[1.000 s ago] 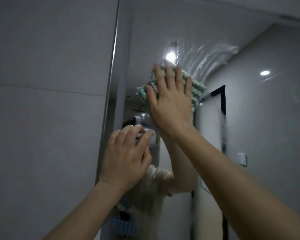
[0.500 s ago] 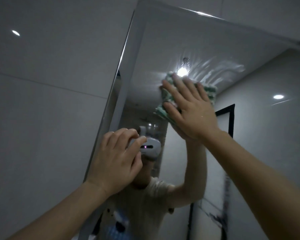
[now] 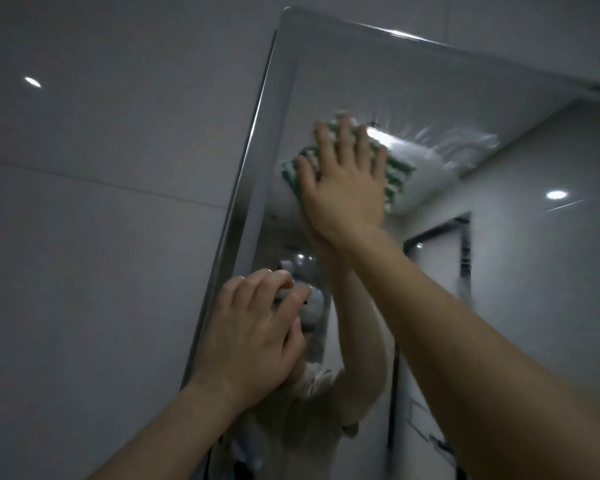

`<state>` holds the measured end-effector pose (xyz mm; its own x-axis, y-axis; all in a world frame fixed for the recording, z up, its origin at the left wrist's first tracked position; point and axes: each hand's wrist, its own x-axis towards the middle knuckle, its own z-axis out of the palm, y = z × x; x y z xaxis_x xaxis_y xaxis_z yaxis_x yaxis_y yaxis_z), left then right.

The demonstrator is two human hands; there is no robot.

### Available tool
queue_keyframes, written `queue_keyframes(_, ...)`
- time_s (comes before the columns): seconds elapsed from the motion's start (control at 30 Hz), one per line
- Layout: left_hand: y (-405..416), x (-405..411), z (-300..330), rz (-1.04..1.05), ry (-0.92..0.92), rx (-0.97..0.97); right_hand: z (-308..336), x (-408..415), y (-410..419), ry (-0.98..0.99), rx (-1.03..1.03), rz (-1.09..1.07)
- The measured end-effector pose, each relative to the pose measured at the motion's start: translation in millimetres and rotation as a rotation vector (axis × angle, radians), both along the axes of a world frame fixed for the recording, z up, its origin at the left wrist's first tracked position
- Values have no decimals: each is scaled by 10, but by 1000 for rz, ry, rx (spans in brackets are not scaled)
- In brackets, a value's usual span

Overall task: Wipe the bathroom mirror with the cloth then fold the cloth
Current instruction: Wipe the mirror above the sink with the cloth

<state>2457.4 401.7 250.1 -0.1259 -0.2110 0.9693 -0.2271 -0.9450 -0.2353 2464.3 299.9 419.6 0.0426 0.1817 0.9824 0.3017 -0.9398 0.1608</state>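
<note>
- Nearest the camera: both forearms reached up and forward; the right one crossed the lower right of the view.
- Left hand [image 3: 253,337] was low against the mirror [image 3: 447,109], near its left edge. Fingers were curled, with the fingertips at the glass; nothing could be made out in its grip. Likely bracing, though firm contact could not be confirmed.
- Right hand [image 3: 347,181] was higher up, fingers straight and spread, palm flat on the green-and-white striped cloth [image 3: 397,174], pressing it to the glass. It pressed rather than gripped.
- Cloth position: upper left part of the mirror, just inside the left frame edge and below the top edge. It showed around the fingers and out to the right of the palm.
- Wet streaks [image 3: 440,140] fanned across the glass to the right of the cloth, catching a ceiling light's reflection.
- Farther off: grey wall tiles [image 3: 101,133] to the left of the mirror; in the reflection, a dark door frame [image 3: 465,258] and a ceiling spotlight [image 3: 556,194].
- Step in hand, by judgement: wiping, at the top left area. Folding not yet begun.
- Progress: early to middle. Only the upper band showed streaks; the lower glass was mostly hidden by the arms.
- Next move calls for steady flat pressure, overlapping passes, and the cloth kept from bunching under the palm.
</note>
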Motion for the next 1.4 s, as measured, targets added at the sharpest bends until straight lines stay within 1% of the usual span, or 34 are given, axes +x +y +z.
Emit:
queue_keyframes(0.07,5,11,-6,3,-16,-1,11,-18,306,-17,-140,13)
queue_keyframes(0.13,8,21,-6,5,-14,1,13,-30,454,-16,-238,6)
queue_keyframes(0.23,5,11,2,-4,-18,1,59,-35,408,-12,-334,8)
queue_keyframes(0.33,-9,-8,10,-24,-45,10,142,-22,165,-27,-396,8)
queue_keyframes(0.43,0,0,13,-42,-59,11,275,3,-195,-26,-341,-9)
queue_keyframes(0.53,-2,11,11,-31,-69,14,370,40,-624,-22,-233,-34)
queue_keyframes(0.7,-2,35,12,-26,-87,25,362,76,-1153,11,-97,-63)
queue_keyframes(0.83,15,57,24,-13,-80,34,333,106,-1076,16,90,-34)
queue_keyframes(0.93,15,35,37,-7,-27,31,355,92,-894,55,211,-10)
queue_keyframes(1.07,20,-95,211,-21,22,75,349,86,-878,53,217,-25)
queue_keyframes(1.23,-19,-138,795,-21,-41,85,337,88,-886,41,216,-24)
queue_keyframes(1.4,-106,-56,1296,32,-83,107,337,124,-908,29,193,-30)
